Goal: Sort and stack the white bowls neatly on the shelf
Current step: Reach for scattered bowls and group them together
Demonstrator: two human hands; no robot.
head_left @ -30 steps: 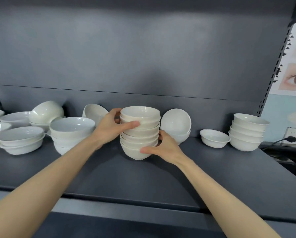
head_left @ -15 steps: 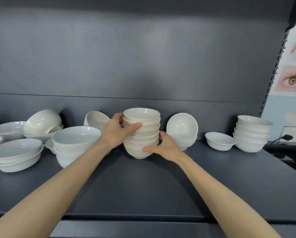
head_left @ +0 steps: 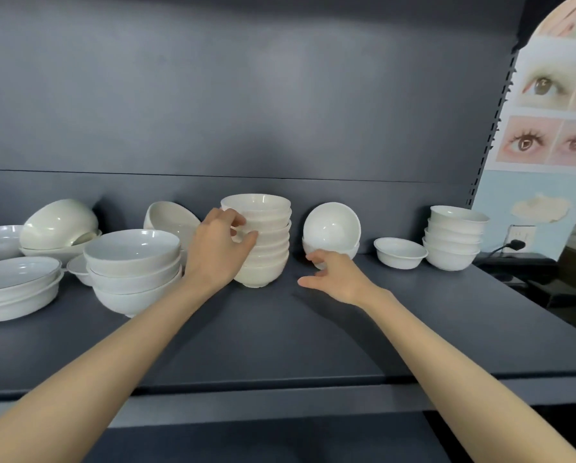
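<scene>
A stack of several small white bowls [head_left: 263, 242] stands upright on the dark grey shelf [head_left: 280, 332], near the back wall. My left hand [head_left: 218, 252] grips its left side, thumb and fingers curled against the upper bowls. My right hand [head_left: 335, 277] is off the stack, to its right, fingers spread and relaxed. Its fingertips are at the lower bowl [head_left: 350, 250] of a pair, in which a tilted bowl [head_left: 331, 225] leans with its inside facing me.
Left of the stack are a pile of wider bowls [head_left: 133, 265], shallow dishes [head_left: 16, 289] and two tipped bowls [head_left: 59, 222] [head_left: 169, 217]. At the right stand a low single bowl [head_left: 400, 252] and another stack [head_left: 453, 237]. A plugged wall socket [head_left: 517, 240] lies beyond.
My right hand has let go of the small-bowl stack and moved right to the leaning pair. The left hand stays on the stack's left side.
</scene>
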